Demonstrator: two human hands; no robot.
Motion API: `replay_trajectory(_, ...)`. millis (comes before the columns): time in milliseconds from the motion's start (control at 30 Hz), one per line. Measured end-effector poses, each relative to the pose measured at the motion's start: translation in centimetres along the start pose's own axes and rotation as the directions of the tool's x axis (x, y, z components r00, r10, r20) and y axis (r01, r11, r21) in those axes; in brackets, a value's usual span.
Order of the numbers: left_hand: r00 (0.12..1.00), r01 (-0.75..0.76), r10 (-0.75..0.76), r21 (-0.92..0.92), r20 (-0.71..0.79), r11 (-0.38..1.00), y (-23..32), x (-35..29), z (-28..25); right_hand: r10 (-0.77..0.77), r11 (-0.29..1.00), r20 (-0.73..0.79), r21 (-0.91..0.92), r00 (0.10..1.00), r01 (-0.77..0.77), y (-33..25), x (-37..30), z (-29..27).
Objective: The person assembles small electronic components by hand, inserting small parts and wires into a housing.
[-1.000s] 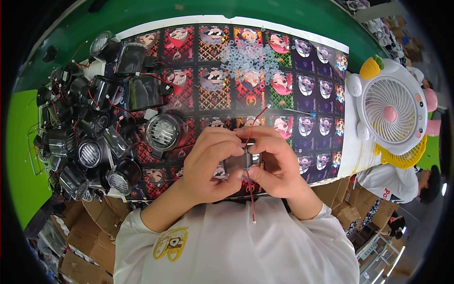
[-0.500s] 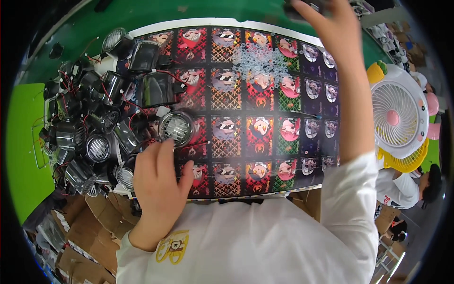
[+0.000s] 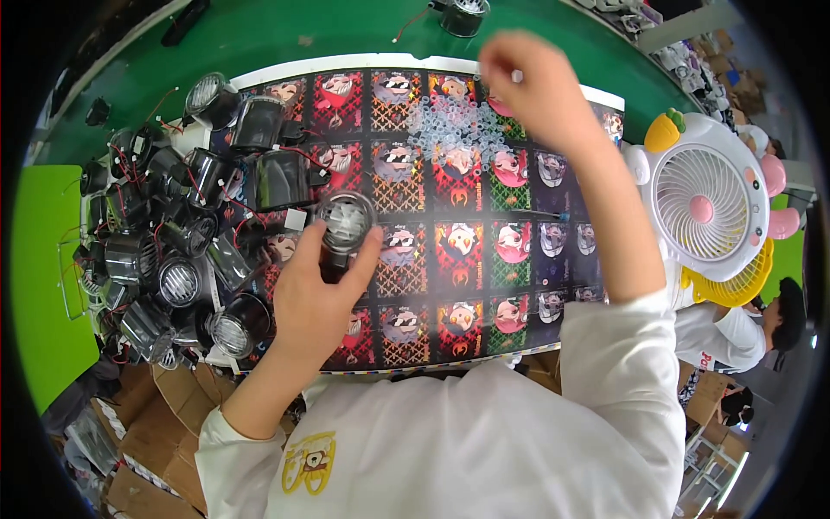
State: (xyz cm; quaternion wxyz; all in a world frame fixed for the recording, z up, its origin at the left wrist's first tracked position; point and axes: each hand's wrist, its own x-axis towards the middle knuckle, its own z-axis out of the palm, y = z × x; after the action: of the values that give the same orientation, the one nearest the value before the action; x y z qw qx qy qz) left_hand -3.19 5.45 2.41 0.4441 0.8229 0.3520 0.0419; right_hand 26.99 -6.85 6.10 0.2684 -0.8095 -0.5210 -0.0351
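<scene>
My left hand [image 3: 316, 303] has its thumb and fingers round a black cylindrical unit [image 3: 347, 223] with a clear finned round face, which points up. A white connector [image 3: 296, 219] sits just left of that hand's fingertips. Over the far side of the mat hovers my right hand [image 3: 540, 86], its fingers curled inward and slightly blurred. Whether anything lies inside those fingers is hidden. Close to its left is a spread of small clear rings [image 3: 450, 125]. Another black unit [image 3: 464, 19], with a thin wire, stands on the green surface beyond the right hand.
Many similar black units [image 3: 181, 225] with red wires crowd the left side. Under the work lies a mat printed with cartoon cards [image 3: 458, 285]; a thin screwdriver-like tool [image 3: 564, 216] rests there. A white fan [image 3: 700, 208] stands at right. Cardboard boxes [image 3: 156, 432] sit below left.
My right hand has come back from the upper right toward the rings, and its fingers have curled. My left hand has moved right and closed round the finned unit, which has shifted slightly right.
</scene>
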Motion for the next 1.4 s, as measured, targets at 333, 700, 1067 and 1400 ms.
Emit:
replay_trajectory(333, 0.845, -0.168, 0.466, -0.697, 0.263, 0.698, 1.8, -1.2, -0.3, 0.079, 0.968, 0.132, -0.247, 0.988, -0.044, -5.1, -9.9, 3.1)
replay_trajectory(700, 0.633, -0.537, 0.695, -0.452, 0.341, 0.712, 3.7, -2.0, -0.6, 0.031, 0.965, 0.034, -0.263, 0.999, -0.021, -5.0, -9.6, 3.4)
replay_trajectory(1067, 0.578, -0.792, 0.799, -0.121, 0.164, 0.598, 6.2, -0.8, 0.3, -0.028, 0.858, -0.131, 0.506, 0.991, 0.091, -14.6, -12.6, -3.5)
replay_trajectory(1400, 0.419, -0.905, 0.907, 0.101, 0.045, 0.413, 5.8, -0.2, 1.3, 0.110, 0.940, 0.059, 0.319, 0.992, -0.123, -15.8, -12.5, -4.3)
